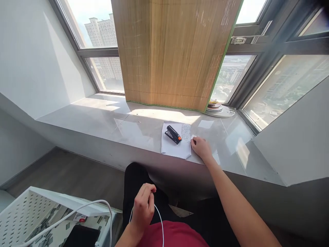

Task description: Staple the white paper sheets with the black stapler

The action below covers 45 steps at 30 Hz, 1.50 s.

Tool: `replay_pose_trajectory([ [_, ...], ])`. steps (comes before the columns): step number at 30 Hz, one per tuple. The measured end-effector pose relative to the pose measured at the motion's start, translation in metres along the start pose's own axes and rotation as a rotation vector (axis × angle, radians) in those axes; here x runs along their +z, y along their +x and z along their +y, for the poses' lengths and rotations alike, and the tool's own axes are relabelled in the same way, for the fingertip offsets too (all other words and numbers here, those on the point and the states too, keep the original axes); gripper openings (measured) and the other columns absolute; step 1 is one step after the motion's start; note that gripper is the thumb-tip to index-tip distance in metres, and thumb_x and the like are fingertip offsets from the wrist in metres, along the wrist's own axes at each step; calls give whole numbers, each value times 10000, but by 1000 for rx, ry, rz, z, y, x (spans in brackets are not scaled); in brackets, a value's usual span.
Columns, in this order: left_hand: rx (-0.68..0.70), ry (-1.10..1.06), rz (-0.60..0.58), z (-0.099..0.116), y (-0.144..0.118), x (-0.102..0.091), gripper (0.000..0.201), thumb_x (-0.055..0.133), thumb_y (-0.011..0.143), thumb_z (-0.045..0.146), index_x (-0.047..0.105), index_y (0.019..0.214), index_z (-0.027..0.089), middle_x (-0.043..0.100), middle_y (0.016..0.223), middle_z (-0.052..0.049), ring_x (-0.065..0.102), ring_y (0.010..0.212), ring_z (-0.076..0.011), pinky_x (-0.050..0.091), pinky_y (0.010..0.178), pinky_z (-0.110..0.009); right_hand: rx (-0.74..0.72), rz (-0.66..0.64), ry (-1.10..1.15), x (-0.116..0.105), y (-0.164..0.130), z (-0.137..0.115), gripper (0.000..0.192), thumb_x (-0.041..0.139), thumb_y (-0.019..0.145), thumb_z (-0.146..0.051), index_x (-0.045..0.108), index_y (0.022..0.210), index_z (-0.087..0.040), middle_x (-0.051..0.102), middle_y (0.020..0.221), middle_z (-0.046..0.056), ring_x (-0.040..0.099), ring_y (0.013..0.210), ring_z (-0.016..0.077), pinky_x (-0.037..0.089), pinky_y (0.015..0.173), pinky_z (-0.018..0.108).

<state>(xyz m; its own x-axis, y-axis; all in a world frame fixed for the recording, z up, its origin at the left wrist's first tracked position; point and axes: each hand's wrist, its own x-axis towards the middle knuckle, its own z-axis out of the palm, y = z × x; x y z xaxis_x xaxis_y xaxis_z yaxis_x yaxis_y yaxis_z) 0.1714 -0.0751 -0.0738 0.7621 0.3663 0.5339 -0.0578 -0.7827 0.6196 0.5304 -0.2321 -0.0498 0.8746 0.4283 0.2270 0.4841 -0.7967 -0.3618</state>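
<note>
Head view, looking fwd and down over the person's lap toward a pale window-ledge counter (102,120) w/ tall windows behind and a bamboo blind (174,51) hanging at centre. The right hand (202,148) reaches out, arm extended, and rests on the counter at the right edge of a white sheet of paper (172,147); its fingers are curled together, tips at a small white scrap (194,137) beside the sheet, but whether they actually pinch it can't be told from here. On the paper lies a black stapler (173,134) w/ an orange end, just left of that hand, next to a patch of fine print or small bits, too small to read. The left hand (144,206) sits low over the lap, fingers pinched shut on a thin white cable (160,219) that runs down past the red shirt. Bottom left: a white perforated cart (25,212) holding mixed items, w/ another run of white cable arching over it. Far back on the counter, near the window corner, a stack of plates (214,107). Risks, as a judgement: the sheet's near edge lies close to the counter lip, so a drag of the right hand could slide paper and stapler off to the floor; the cable could snag if the left hand pulls.
</note>
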Motion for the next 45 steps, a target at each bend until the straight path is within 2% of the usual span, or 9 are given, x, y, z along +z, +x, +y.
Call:
replay_pose_trajectory([
  [3,108,-71,37,13,74,38,259,416,951,50,596,870,219,642,808,-31,626,762,-161,495,709,-269,2,-5,26,-1,0,1,329,473,1006,-293,616,728,-191,639,800,49,494,704,156,234,604,295],
  [6,25,12,215,-11,172,49,262,426,910,51,623,850,213,681,820,-35,647,785,-174,491,742,-278,4,-11,37,-2,-1,1,332,476,1005,-292,587,709,-192,630,793,42,484,698,151,231,602,290],
  [9,-234,228,222,-68,278,40,286,416,902,60,663,923,201,721,878,-62,669,817,-207,492,739,-297,-12,-10,36,-3,-1,0,325,474,1009,-289,571,715,-192,633,813,39,487,699,146,226,603,286],
  [11,-370,425,88,-113,339,31,276,442,917,96,693,984,188,730,952,-105,679,920,-255,501,782,-326,-19,-11,37,-2,-1,0,322,476,1012,-286,571,719,-191,632,817,39,495,701,143,223,604,285],
  [16,-478,654,-92,-203,422,13,366,537,916,192,680,1251,160,645,1311,-205,589,1244,-336,503,947,-393,-20,-7,62,0,-1,2,324,473,1017,-274,560,717,-191,610,782,26,493,678,135,221,604,286],
  [22,-505,699,-167,-248,457,19,420,634,853,282,698,1254,173,723,1196,-182,627,1197,-347,508,973,-412,0,0,60,4,2,3,321,483,1013,-274,499,703,-191,581,757,1,446,645,123,213,594,284],
  [32,-483,765,-210,-271,469,23,221,596,834,162,723,1003,98,729,1132,-207,641,1159,-354,527,968,-442,5,-29,24,1,5,0,304,480,1020,-254,543,729,-194,583,787,17,465,669,130,216,605,292],
  [39,-450,802,-82,-233,471,30,203,551,878,177,708,997,127,735,1080,-172,663,1078,-318,549,914,-415,23,-18,74,-1,5,0,329,473,1027,-277,544,716,-196,604,795,36,461,670,142,221,597,297],
  [45,-207,528,-123,-170,420,74,115,609,851,227,717,875,197,754,900,-60,692,951,-258,539,905,-362,31,-21,87,-2,4,1,328,461,1032,-285,552,729,-198,598,792,38,466,671,145,220,604,297],
])
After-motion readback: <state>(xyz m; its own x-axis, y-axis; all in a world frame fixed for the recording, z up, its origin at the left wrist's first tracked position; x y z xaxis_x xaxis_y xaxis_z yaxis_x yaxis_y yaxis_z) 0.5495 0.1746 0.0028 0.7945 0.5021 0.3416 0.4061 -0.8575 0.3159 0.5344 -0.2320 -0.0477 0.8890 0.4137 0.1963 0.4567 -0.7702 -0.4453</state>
